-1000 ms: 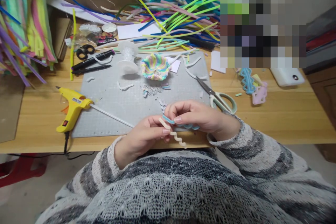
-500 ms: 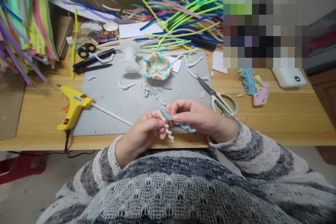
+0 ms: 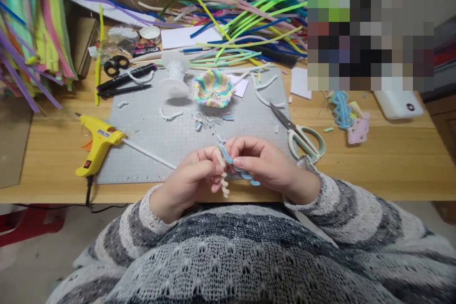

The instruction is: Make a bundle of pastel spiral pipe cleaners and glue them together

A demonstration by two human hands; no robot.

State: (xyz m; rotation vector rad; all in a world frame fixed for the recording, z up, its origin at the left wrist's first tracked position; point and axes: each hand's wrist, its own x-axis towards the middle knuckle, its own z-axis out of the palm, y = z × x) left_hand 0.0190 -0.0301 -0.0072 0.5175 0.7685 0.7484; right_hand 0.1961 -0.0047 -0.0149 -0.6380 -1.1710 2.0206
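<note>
My left hand (image 3: 199,171) pinches a cream pipe cleaner (image 3: 224,183), whose wavy lower end hangs below the fingers. Close beside it, my right hand (image 3: 260,159) grips a light blue pipe cleaner (image 3: 245,175), also bent in waves. The upper ends of the two strips come near each other between my fingertips, by a small pale lilac tip (image 3: 221,139); whether they are joined I cannot tell. Just beyond my hands lie crimped wire scraps (image 3: 210,121) on the grey cutting mat (image 3: 142,123). A pastel striped, ruffled bowl shape (image 3: 213,89) sits farther back.
A yellow glue gun (image 3: 98,142) with a glue stick lies left. Scissors (image 3: 302,140) rest near my right wrist. Behind the mat stand a clear spool (image 3: 175,73), markers (image 3: 126,80) and heaped pipe cleaners (image 3: 242,19). Blue and pink zigzag pieces (image 3: 341,109) lie right.
The wavy ends of both strips have shifted slightly left and down. My hands have moved a little left, still gripping the same strips; the camera view has shifted slightly.
</note>
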